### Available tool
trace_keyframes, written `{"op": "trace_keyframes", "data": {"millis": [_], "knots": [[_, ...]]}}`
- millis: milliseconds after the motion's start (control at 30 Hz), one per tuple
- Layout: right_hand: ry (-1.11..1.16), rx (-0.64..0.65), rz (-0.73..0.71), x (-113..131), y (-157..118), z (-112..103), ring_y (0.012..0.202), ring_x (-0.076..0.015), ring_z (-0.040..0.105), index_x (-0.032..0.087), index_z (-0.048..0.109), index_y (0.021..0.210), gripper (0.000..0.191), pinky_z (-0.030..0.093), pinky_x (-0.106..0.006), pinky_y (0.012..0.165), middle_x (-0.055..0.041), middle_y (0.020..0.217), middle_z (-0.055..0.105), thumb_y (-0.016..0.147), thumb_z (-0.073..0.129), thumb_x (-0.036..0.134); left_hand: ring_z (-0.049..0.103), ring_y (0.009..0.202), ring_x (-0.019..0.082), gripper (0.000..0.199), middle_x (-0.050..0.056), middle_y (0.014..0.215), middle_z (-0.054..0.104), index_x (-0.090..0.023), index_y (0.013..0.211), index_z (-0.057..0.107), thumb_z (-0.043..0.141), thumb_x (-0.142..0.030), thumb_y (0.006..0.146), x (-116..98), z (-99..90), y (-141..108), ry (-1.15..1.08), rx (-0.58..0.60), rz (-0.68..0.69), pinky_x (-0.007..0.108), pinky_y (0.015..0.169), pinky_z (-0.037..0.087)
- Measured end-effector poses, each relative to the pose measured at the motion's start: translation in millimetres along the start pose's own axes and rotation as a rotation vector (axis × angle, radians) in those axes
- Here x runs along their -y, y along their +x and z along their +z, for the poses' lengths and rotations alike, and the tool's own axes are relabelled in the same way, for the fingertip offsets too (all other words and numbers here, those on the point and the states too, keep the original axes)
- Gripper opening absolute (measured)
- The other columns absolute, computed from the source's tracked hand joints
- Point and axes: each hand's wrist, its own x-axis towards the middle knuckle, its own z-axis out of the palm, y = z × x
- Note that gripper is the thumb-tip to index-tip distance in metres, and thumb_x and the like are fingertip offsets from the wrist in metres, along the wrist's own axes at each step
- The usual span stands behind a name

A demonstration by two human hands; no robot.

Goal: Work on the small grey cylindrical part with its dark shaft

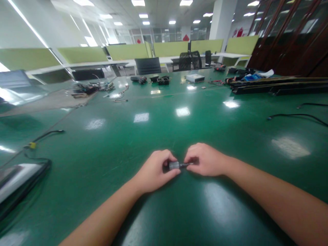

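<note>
Low over the green tabletop [159,133], near its front, both hands meet at one small tool. It looks like a short screwdriver [174,165], with a grey, partly see-through handle, a black collar and a thin tip pointing right. My left hand [159,169] is closed around the handle, thumb in front and fingers behind. My right hand [203,160] pinches the thin end between thumb and fingertips. The very end of the tip is hidden by those fingers. The tool lies roughly level.
At the left edge sits a flat silver-and-black device [19,184], with a black cable [50,135] behind it. More cables [294,116] lie at right. Toward the back are a white box [195,78], black parts [163,80], a wire pile [89,89] and long black bars [279,85].
</note>
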Motion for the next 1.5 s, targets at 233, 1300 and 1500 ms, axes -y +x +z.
{"op": "trace_keyframes", "data": {"millis": [233,1300,1500], "knots": [[0.016,0.06,0.054,-5.8,-5.9,-9.0,0.076,-0.0149,0.062,0.019,0.075,0.085,0.007,0.044,-0.027,0.071,-0.0015,0.081,0.071,0.078,0.072,0.019,0.056,0.077,0.018,0.022,0.002,0.085,0.063,-0.02,0.094,0.064,0.072,-0.037,0.083,2.8,0.1,-1.6,-0.013,0.0,-0.005,0.031,0.073,0.045],[0.034,-0.025,0.006,4.9,10.0,14.5,0.079,-0.0159,0.06,0.017,0.076,0.093,0.012,0.042,-0.028,0.073,-0.0042,0.085,0.07,0.086,0.07,0.024,0.058,0.082,0.02,0.027,0.001,0.089,0.064,-0.022,0.102,0.064,0.075,-0.029,0.078,-1.9,4.9,2.9,0.008,-0.007,-0.018,0.031,0.074,0.042],[0.027,-0.032,-0.01,1.9,7.0,15.7,0.081,-0.0166,0.06,0.018,0.074,0.093,0.011,0.043,-0.028,0.075,-0.0037,0.087,0.07,0.086,0.069,0.023,0.058,0.083,0.021,0.032,0.002,0.09,0.065,-0.022,0.103,0.065,0.075,-0.043,0.081,0.0,5.1,2.6,0.032,0.022,0.005,0.034,0.078,0.042]]}}
